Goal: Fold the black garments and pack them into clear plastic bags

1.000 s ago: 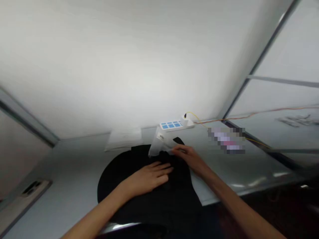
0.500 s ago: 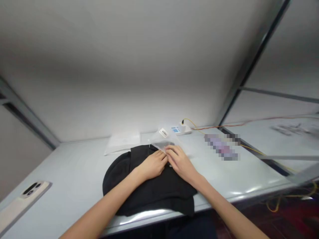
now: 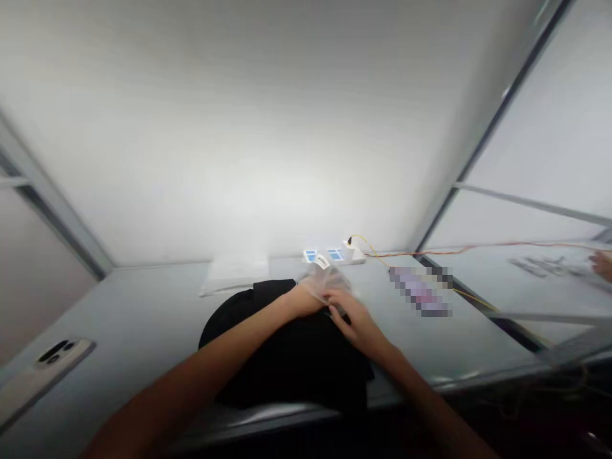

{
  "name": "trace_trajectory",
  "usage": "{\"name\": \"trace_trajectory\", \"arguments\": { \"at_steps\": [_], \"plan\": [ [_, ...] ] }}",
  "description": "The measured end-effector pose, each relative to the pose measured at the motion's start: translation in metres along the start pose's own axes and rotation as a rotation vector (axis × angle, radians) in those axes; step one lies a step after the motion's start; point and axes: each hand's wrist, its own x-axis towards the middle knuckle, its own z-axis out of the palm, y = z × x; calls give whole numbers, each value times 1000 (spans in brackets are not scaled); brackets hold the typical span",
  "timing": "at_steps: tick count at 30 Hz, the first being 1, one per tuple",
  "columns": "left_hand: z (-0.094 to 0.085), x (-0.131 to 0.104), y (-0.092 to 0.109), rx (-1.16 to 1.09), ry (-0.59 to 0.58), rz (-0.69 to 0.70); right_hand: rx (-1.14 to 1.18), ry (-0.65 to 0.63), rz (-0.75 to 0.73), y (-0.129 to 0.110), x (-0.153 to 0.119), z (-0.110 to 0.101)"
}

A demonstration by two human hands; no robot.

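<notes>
A folded black cloth item point(image 3: 287, 363) lies at the table's front edge. Over its back part is a clear plastic bag point(image 3: 329, 274) with a white label. My left hand point(image 3: 310, 298) reaches to the bag, its fingers covered by the plastic and blurred. My right hand point(image 3: 351, 315) is beside it on the right, fingers bent and closed on the bag's near edge.
White flat packets point(image 3: 236, 274) lie at the back left, a power strip point(image 3: 354, 255) with a yellow cable behind the bag. A phone point(image 3: 43, 376) is at the left, a pixelated object point(image 3: 421, 292) at the right. Another person's hand point(image 3: 601, 264) shows far right.
My left hand has moved forward and right, its fingers now under the plastic. The bag has shifted slightly right, showing more of the power strip. Another person's hand has appeared at far right.
</notes>
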Motion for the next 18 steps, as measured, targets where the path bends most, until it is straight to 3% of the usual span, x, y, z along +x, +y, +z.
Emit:
{"name": "trace_trajectory", "arguments": {
  "at_steps": [3,5,9,10,14,18],
  "plan": [
    [10,4,-5,17,18,-82,-173,11,66,11,-7,2],
    [12,1,-3,20,19,-65,-271,26,159,25,-9,5],
    [-2,-20,0,-8,-2,104,-306,27,279,59,-6,7],
    [-8,-27,-2,-12,9,83,-300,14,284,66,-4,6],
    [-25,-42,-25,-26,45,-320,-227,-114,280,77,9,1],
    [-20,-33,-50,-22,-21,-469,-225,-61,343,79,19,6]
  ]
}}
